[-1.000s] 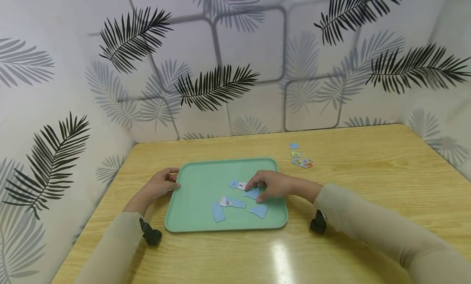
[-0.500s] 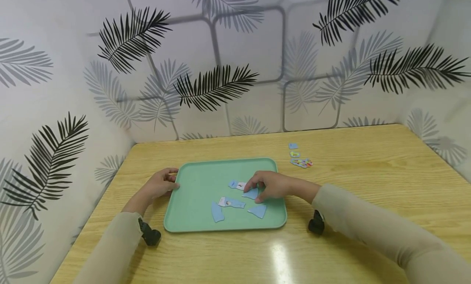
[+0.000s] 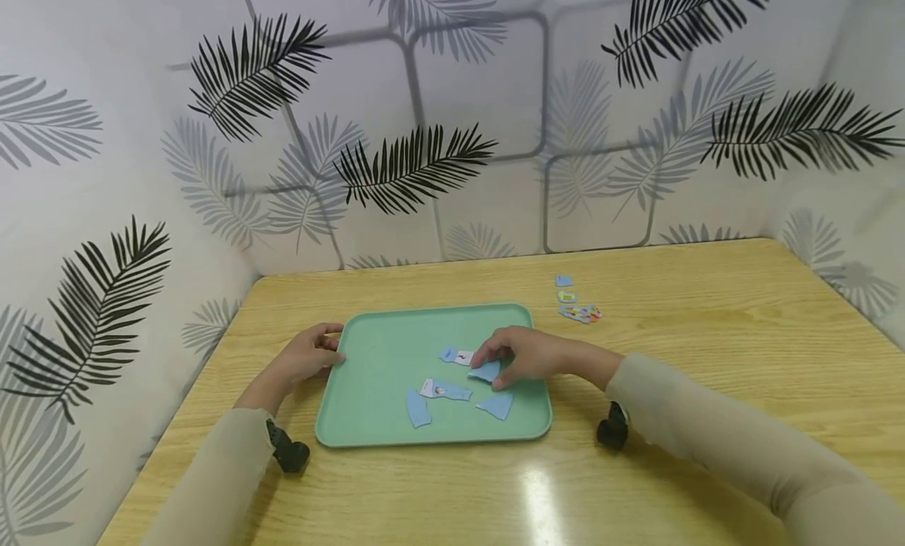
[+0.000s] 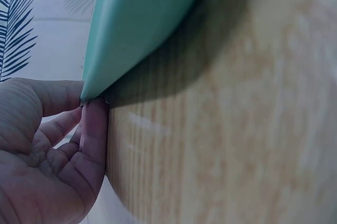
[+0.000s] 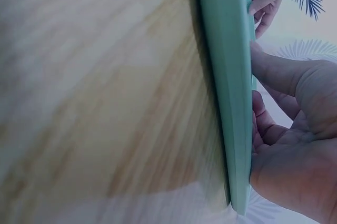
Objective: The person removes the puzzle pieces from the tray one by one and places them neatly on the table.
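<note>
A green tray [image 3: 385, 338] lies on the table, with several flat puzzle pieces on it. My left hand [image 3: 309, 353] grips the tray's left edge; in the left wrist view, the thumb and fingers [image 4: 95, 129] meet at the rim. Over the tray's right half, my right hand [image 3: 526, 353] pinches a light-blue puzzle piece [image 3: 485, 371] between thumb and fingers. Just behind it lies a blue-and-white piece [image 3: 452, 355], partly under the fingertips. Nearer the front are a printed strip [image 3: 447, 390], a plain blue piece [image 3: 418, 408] and a blue wedge-shaped piece [image 3: 498, 405]. From the right wrist, the tray wall hides the pieces.
Beyond the tray's back right corner, a small blue piece [image 3: 563, 280], a yellow-printed piece [image 3: 567, 297] and a colourful cluster of pieces [image 3: 581, 313] lie on the wooden table [image 3: 679, 310]. A leaf-patterned wall covering [image 3: 481, 208] borders the table's back.
My right hand has shifted slightly right with the light-blue piece, which now looks a little tilted. The left hand and the tray keep their places.
</note>
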Demonstrator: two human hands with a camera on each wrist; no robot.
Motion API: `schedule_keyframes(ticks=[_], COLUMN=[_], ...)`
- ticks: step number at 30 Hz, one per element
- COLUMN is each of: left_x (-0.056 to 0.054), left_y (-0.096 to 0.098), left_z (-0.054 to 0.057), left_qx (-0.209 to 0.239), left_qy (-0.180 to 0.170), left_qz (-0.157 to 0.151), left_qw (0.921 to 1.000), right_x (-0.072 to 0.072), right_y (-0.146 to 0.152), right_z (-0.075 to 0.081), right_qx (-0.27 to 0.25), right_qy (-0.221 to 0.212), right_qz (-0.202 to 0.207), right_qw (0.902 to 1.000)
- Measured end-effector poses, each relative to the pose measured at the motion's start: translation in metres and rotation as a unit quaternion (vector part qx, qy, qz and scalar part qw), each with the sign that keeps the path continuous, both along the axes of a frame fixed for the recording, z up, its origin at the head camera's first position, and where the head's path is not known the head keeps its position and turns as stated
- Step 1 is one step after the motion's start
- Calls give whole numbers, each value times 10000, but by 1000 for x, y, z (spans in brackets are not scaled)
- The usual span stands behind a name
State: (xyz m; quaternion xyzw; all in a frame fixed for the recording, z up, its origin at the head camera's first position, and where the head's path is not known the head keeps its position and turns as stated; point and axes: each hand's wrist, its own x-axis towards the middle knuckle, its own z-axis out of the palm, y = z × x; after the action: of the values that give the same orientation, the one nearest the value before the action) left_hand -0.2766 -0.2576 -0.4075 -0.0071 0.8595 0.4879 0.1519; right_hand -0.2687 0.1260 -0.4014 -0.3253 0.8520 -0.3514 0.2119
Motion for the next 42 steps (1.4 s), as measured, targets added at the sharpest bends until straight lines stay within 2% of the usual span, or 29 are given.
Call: schedule_keyframes(ticks=[11,20,36,42], left_x=[-1,-2,-3,0], left_y=[1,1,0,1], left_z=[1,3,1,2], left_qx=[-9,-68,-101,-93], left_qy=[28,55,33,-1], left_qz=[-13,-8,23,7], left_qw=[10000,10000,9999,10000], right_x=[2,3,0,0], right_y=[12,23,48,63], right_z=[11,20,20,20], right_qx=[-177,-346,-512,-493], right_qy=[-127,-21,120,73], right_qz=[-244,-388,-612,-919], right_qw=[9995,9986,9967,9945])
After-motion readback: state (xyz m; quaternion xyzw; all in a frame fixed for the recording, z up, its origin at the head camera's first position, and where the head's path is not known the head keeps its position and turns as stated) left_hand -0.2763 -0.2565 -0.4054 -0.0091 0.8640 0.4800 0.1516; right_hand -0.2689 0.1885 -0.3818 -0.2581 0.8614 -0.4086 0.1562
